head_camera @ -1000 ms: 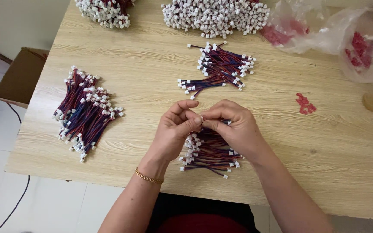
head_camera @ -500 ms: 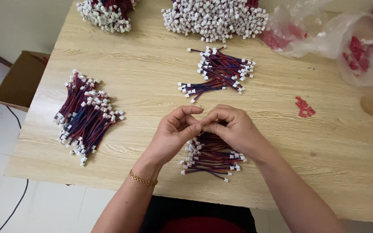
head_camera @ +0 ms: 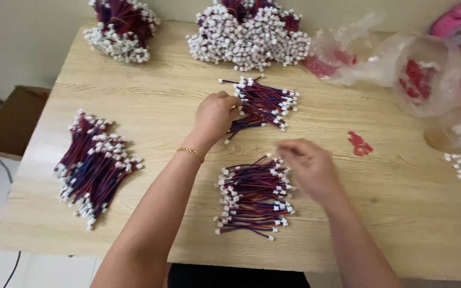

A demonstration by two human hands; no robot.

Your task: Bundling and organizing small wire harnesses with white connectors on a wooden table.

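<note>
— Left hand [head_camera: 215, 114]: where is it?
— Reaching across the wooden table [head_camera: 150, 101] to the far bundle of red and blue wires [head_camera: 265, 104], fingers curled onto its near end. Whether it has pinched a wire cannot be told.
— And the right hand [head_camera: 308, 166]?
— Blurred, fingers loosely open, holding nothing, just beside the near bundle [head_camera: 252, 194].
— Anything else?
— A bigger wire pile [head_camera: 94, 165] lies well to the left, plastic bags [head_camera: 401, 69] at the far right.
</note>
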